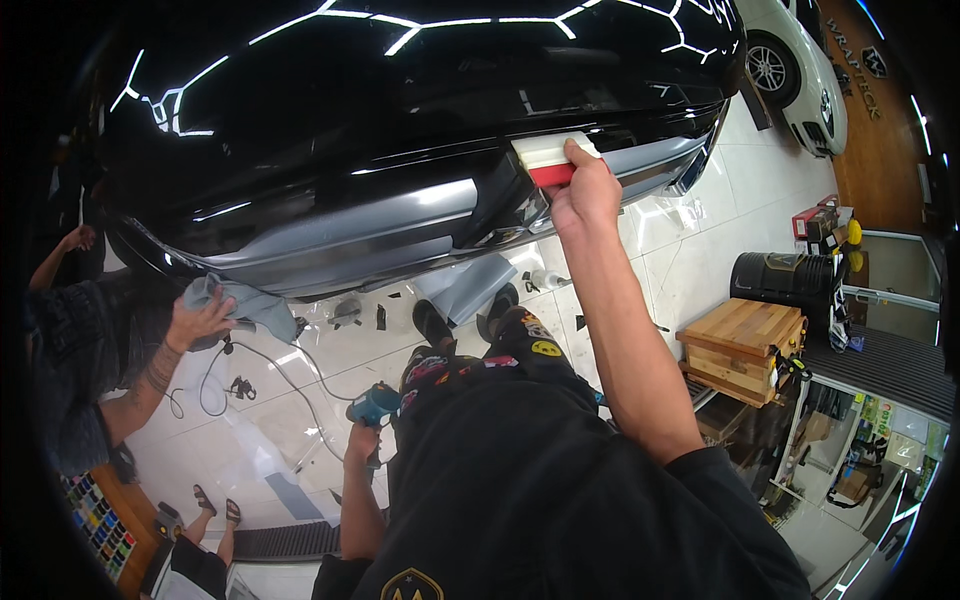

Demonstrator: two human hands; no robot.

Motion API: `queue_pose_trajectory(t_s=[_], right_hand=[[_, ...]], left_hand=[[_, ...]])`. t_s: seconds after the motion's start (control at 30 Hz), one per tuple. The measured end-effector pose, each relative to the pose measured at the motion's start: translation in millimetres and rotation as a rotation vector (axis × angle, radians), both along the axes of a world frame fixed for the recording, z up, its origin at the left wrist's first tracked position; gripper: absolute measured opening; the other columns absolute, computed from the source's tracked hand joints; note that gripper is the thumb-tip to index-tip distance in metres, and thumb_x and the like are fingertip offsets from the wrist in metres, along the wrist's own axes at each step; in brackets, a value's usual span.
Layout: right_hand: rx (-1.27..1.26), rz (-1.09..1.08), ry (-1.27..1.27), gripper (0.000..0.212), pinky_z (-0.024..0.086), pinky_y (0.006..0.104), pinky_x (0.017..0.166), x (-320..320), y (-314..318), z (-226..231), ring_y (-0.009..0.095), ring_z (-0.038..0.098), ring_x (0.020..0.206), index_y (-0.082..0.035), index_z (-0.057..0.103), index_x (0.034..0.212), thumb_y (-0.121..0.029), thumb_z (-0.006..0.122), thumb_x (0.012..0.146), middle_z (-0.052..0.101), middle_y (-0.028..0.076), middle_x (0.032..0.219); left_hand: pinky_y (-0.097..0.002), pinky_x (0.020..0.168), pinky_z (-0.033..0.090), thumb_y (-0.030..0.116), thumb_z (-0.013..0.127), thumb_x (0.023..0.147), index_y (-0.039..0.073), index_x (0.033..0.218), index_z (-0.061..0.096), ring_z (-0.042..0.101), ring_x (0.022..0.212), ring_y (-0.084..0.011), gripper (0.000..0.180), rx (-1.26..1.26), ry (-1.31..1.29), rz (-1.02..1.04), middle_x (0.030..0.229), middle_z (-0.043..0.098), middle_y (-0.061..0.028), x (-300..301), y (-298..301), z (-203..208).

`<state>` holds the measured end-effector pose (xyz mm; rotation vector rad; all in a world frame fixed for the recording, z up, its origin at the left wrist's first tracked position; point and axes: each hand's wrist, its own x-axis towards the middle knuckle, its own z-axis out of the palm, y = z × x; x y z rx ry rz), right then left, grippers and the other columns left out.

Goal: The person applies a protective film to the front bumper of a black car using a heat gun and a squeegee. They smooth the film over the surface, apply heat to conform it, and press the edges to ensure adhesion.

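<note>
My right hand (588,192) is closed on a white-and-red squeegee (545,152), held at the front of a glossy black car (330,110). A silvery grey strip (370,220) runs along the car's bumper to the left of the squeegee, and a similar strip (650,157) continues to the right. Low at my left side, my left hand (361,440) grips a teal heat gun (376,402) by its handle. The gun is beside my thigh, apart from the car. Its cable (290,375) trails over the floor.
At the left, a co-worker's hand (200,318) holds a grey cloth (262,306) to the bumper corner. Grey film scraps (465,285) lie by my feet. A wooden box (740,340) and black drum (785,283) stand at right. A white car (815,90) is parked beyond.
</note>
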<state>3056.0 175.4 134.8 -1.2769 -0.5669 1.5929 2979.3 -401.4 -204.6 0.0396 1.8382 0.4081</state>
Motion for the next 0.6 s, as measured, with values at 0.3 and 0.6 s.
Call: queue_pose_trajectory(t_s=[0.3, 0.6], right_hand=[[0.018, -0.003, -0.096, 0.03, 0.06, 0.0437, 0.074, 4.7, -9.3, 4.0, 0.028, 0.07, 0.095, 0.007, 0.051, 0.119, -0.006, 0.063, 0.095, 0.063, 0.018, 0.111], [0.088, 0.047, -0.044, 0.027, 0.058, 0.0433, 0.075, 11.1, -14.0, 2.6, 0.027, 0.069, 0.094, 0.007, 0.054, 0.117, -0.007, 0.062, 0.095, 0.064, 0.017, 0.109]], left_hand=[[-0.0407, 0.059, 0.055, 0.01, 0.062, 0.085, -0.01, 0.123, 0.057, 0.07, 0.067, -0.0282, 0.044, -0.006, -0.032, 0.079, 0.082, 0.07, -0.0203, -2.8, 2.5, 10.7], [-0.037, 0.056, 0.049, 0.008, 0.063, 0.084, -0.003, 0.104, 0.061, 0.062, 0.061, -0.0199, 0.023, 0.054, 0.027, 0.088, 0.074, 0.064, -0.0101, 11.6, -1.3, 13.4]])
